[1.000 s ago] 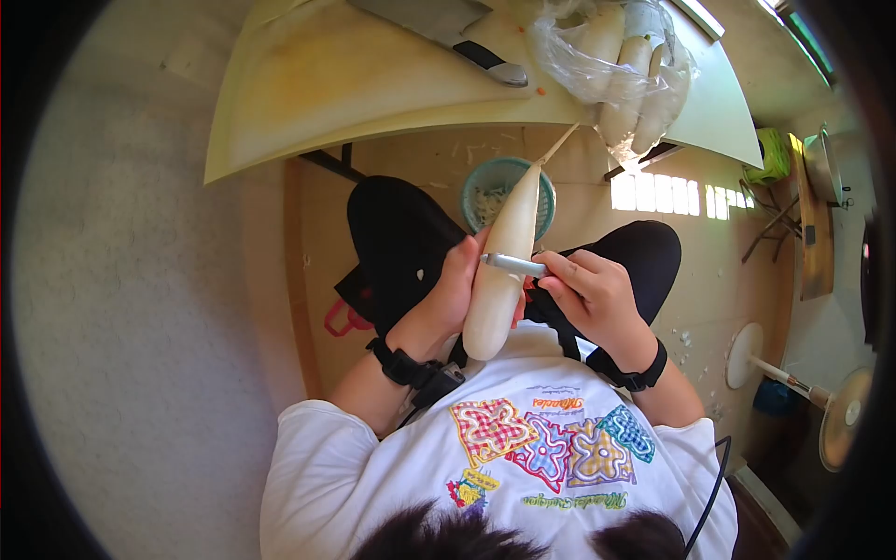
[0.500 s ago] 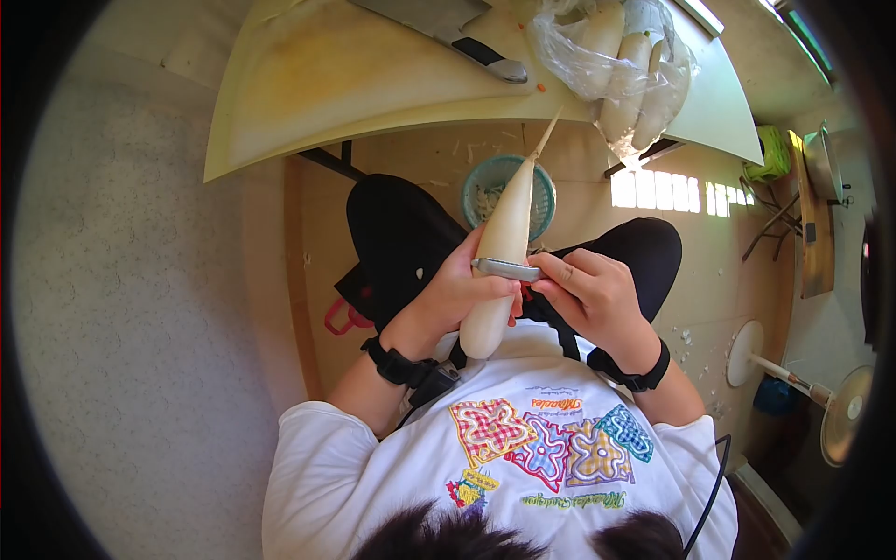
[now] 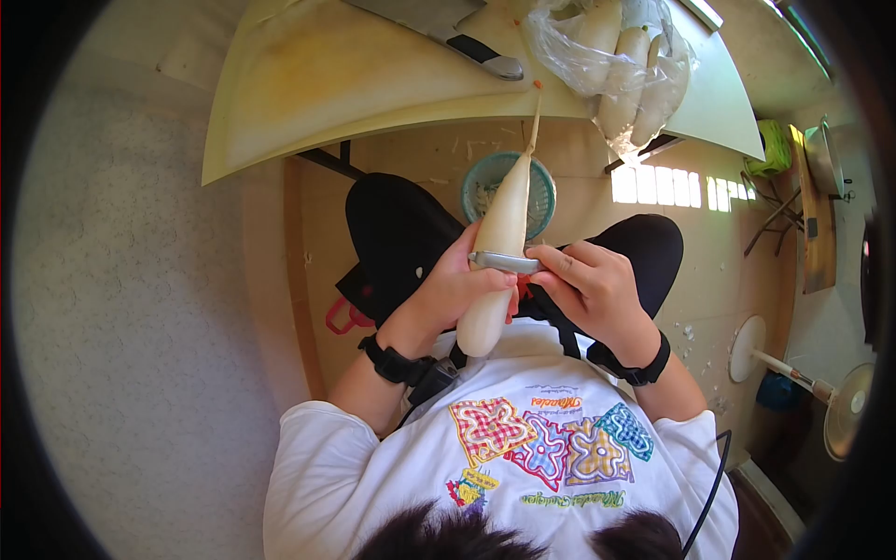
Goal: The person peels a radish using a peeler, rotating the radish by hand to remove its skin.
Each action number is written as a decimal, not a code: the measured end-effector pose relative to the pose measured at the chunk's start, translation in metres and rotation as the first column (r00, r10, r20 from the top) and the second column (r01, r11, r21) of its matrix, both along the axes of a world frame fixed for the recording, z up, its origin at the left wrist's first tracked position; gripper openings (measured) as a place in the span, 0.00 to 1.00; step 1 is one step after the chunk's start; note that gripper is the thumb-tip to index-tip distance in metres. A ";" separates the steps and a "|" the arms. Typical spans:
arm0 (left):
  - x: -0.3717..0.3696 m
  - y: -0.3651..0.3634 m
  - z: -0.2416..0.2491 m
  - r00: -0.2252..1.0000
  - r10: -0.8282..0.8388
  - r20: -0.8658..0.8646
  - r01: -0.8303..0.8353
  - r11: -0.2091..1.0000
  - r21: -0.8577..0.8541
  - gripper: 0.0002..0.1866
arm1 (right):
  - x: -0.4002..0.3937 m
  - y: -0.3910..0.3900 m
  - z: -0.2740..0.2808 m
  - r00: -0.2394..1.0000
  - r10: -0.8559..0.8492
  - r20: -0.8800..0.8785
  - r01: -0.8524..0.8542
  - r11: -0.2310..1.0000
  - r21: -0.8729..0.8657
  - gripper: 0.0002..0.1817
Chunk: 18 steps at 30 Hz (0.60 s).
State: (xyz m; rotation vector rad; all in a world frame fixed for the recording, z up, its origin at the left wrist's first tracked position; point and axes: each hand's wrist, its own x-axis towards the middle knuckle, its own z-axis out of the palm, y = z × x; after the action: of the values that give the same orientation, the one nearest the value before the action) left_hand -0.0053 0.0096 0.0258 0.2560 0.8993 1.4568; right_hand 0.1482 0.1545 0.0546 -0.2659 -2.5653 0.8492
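A long white radish is held over my lap, its thin root tip pointing away toward the table and its rounded end near my shirt. My left hand is wrapped round its middle from the left. In my right hand is a silver peeler, gripped by its right end and lying across the radish just above my left thumb. Below the radish, between my knees, a teal basket stands on the floor with pale peelings in it.
A table stands in front, bearing a cleaver and a clear plastic bag of several white radishes. On the right are a white fan and a green bag. Scraps lie on the floor.
The radish has tilted slightly, its root tip shifting left and toward the table. The peeler has moved a little left and nearer the tip side, with my right hand.
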 end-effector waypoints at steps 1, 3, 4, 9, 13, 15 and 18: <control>-0.001 0.001 0.001 1.000 -0.002 -0.003 0.002 1.000 0.002 0.39 | 0.000 0.000 0.000 1.000 -0.006 -0.002 0.006 1.000 -0.017 0.13; -0.003 0.002 0.002 1.000 -0.001 -0.008 0.001 1.000 0.005 0.39 | -0.001 -0.001 0.000 1.000 -0.020 0.011 0.020 0.999 -0.030 0.12; -0.003 0.002 0.002 1.000 0.004 -0.005 -0.004 1.000 0.008 0.39 | -0.001 -0.001 0.000 0.999 -0.035 0.025 0.036 0.998 -0.043 0.12; 0.003 0.000 0.003 1.000 -0.011 0.009 0.011 1.000 -0.021 0.37 | -0.002 0.009 -0.005 0.996 -0.089 0.005 0.089 0.994 -0.056 0.11; 0.007 -0.004 0.001 0.998 -0.049 0.035 0.050 0.998 -0.026 0.34 | 0.001 0.011 -0.002 0.995 -0.093 0.026 0.095 0.992 -0.085 0.10; 0.006 -0.003 0.003 0.999 -0.047 0.027 0.048 0.998 -0.029 0.33 | 0.001 0.010 -0.004 0.995 -0.100 0.021 0.102 0.991 -0.084 0.10; 0.003 -0.004 0.008 0.999 -0.049 -0.024 0.049 0.998 -0.025 0.32 | -0.002 0.009 -0.005 0.995 -0.103 0.007 0.103 0.990 -0.096 0.09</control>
State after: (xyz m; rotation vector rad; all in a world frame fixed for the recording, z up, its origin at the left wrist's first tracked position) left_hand -0.0027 0.0058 0.0341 0.2762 0.9239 1.3991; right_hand 0.1458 0.1633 0.0493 -0.4245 -2.4922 0.9358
